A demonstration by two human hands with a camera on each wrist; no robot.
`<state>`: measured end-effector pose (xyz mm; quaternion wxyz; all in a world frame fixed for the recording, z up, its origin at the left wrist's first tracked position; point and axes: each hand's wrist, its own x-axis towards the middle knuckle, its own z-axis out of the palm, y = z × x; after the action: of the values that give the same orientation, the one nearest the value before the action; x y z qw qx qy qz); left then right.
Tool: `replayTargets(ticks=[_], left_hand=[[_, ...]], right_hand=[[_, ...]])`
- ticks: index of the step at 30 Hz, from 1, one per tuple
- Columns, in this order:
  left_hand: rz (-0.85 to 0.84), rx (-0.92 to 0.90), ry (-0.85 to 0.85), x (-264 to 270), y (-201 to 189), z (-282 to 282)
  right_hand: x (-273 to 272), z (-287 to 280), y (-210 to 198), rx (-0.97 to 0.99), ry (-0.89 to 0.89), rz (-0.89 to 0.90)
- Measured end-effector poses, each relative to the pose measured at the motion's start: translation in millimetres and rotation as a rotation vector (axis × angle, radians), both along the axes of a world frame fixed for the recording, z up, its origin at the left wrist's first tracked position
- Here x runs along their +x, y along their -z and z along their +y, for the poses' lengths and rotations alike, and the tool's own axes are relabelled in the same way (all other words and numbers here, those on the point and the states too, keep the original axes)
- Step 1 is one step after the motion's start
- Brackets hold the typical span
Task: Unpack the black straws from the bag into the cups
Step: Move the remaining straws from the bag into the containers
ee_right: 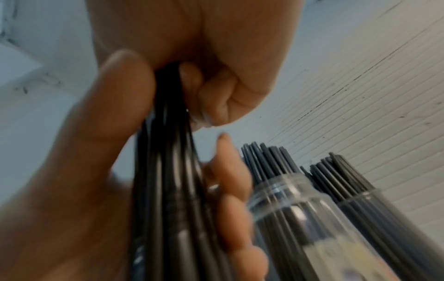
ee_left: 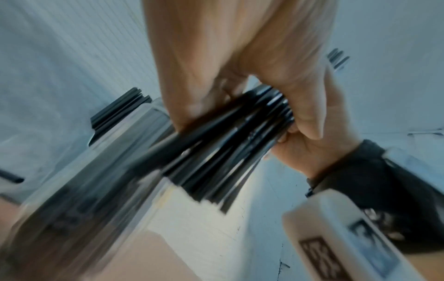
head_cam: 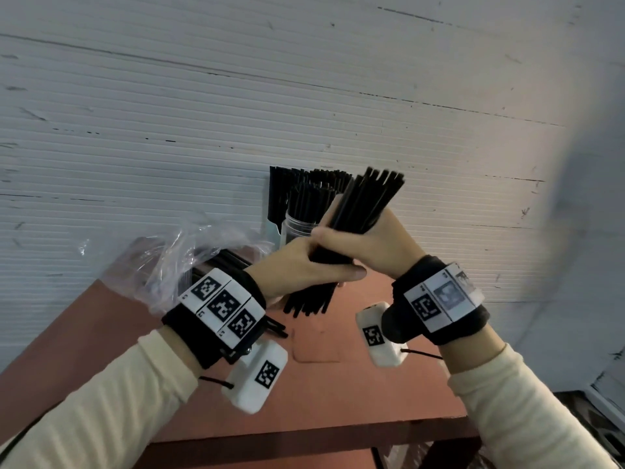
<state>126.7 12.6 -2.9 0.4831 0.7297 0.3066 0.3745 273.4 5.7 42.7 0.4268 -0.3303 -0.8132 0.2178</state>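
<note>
In the head view, both hands meet at the centre of the frame around one bundle of black straws (head_cam: 358,211). The left hand (head_cam: 297,265) wraps its fingers round the lower middle of the bundle, thumb lying across the front. The right hand (head_cam: 375,242) grips the same bundle just above, from the right side. The bundle tilts, its top ends fanning toward the upper right and its bottom ends hanging over the reddish-brown table (head_cam: 338,394). Behind the hands, at the centre of the frame, stand clear cups (head_cam: 297,226) already packed with upright straws, against a white ribbed wall (head_cam: 236,96). To the left of centre, a crumpled clear plastic bag (head_cam: 176,255) lies on the table with more straws showing inside it. Both wrists wear black bands with white marker blocks.

In the left wrist view, which is blurred, the left hand (ee_left: 230,62) comes down from the top centre and its fingers curl round the bundle (ee_left: 230,144). The right hand (ee_left: 310,121) closes on it from the right of the frame. A clear cup (ee_left: 79,182) full of straws fills the lower left.

In the right wrist view, also blurred, the right hand (ee_right: 197,47) at the top centre curls its fingers tight on the bundle (ee_right: 168,180), which runs down the middle. The left hand's fingers (ee_right: 235,190) wrap it lower down. Two clear cups of straws (ee_right: 300,199) stand at the lower right.
</note>
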Motion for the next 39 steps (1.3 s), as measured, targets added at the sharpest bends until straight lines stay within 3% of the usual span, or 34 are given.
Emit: replayTargets(ticks=[2,4,6,8,11,14,21,39], left_hand=[[-0.061,0.060,-0.107,-4,-4,7],[-0.099,0.190,-0.320,-9,-7,14],[-0.037,0.332,-0.504,-14,-6,26],[0.001,0.338,-0.571,-21,-2,42],[0.010,0.192,-0.435,-26,0,64],[0.060,0.165,-0.350,-26,1,81],[0.055,0.036,-0.290,-33,6,98],[0.024,0.124,-0.203,-33,9,106]], right_hand=[[1,6,-17,0.042,0.012,0.124],[3,13,-36,0.072,0.054,0.243],[3,21,-52,0.088,0.100,0.342],[3,31,-62,0.061,0.125,0.425],[0,46,-69,0.006,0.130,0.482],[-5,58,-68,-0.043,0.114,0.469],[4,76,-68,0.020,0.161,0.267],[13,92,-68,0.037,0.120,0.199]])
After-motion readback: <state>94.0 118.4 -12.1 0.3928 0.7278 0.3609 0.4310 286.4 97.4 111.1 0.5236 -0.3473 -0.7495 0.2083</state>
